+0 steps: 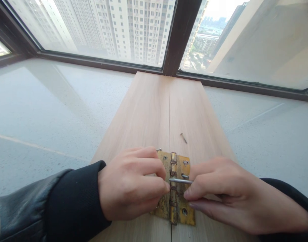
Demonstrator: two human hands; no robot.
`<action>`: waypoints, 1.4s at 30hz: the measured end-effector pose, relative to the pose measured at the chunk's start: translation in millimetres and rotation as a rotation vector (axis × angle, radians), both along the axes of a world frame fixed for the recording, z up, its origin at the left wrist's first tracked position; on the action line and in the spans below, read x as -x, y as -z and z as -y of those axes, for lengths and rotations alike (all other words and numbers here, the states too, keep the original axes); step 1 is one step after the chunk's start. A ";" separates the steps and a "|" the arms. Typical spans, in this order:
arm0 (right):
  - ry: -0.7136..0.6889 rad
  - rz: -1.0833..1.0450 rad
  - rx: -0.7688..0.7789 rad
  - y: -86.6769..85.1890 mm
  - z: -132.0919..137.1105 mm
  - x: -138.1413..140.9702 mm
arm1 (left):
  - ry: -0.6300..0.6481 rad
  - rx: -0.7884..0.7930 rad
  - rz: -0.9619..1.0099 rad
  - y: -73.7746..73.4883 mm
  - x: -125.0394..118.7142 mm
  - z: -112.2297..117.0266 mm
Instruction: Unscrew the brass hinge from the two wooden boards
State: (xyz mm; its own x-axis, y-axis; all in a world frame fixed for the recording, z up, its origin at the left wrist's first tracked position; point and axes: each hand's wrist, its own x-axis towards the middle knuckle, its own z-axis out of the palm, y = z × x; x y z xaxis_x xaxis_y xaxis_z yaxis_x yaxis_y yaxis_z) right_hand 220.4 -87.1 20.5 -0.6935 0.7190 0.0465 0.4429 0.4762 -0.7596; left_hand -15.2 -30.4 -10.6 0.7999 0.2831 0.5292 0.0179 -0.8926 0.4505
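Pinching a pointed metal shaft (pixel 180 180) between thumb and fingers, a person's right hand (pixel 219 191) holds its tip pointing left over the middle of a worn, brass-coloured hinge (pixel 173 195). The left hand (pixel 133 183), below a black cuff (pixel 73 201), curls over the hinge's left leaf, fingers folded in; whether it grips anything cannot be told. The hinge lies spread across the seam between two pale wooden boards (pixel 146 111), one screw (pixel 185 176) leaning in its right leaf beside the right hand. Just beyond, a loose screw (pixel 184 138) lies on the right-hand board. The boards cross a speckled white ledge (pixel 63 111) to a dark window frame (pixel 180 37); outside stand pale high-rises (pixel 133 27).
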 end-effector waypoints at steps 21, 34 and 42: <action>-0.050 0.057 0.176 3.6 0.3 -8.8 | 0.000 0.026 -0.017 -0.4 1.9 -0.1; 0.012 -0.028 0.168 -0.1 -2.1 -17.5 | -0.013 0.016 -0.018 0.2 0.7 -0.7; 0.047 -0.003 0.184 0.2 -2.3 -17.5 | -0.009 0.024 -0.008 1.4 0.4 -1.8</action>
State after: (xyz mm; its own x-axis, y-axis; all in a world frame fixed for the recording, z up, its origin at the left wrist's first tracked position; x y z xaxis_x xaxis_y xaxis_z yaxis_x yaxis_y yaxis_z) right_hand 237.9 -84.8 20.3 -0.6589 0.7472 -0.0872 0.4592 0.3077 -0.8333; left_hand -15.5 -28.6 -11.9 0.8013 0.3027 0.5161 0.0295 -0.8815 0.4712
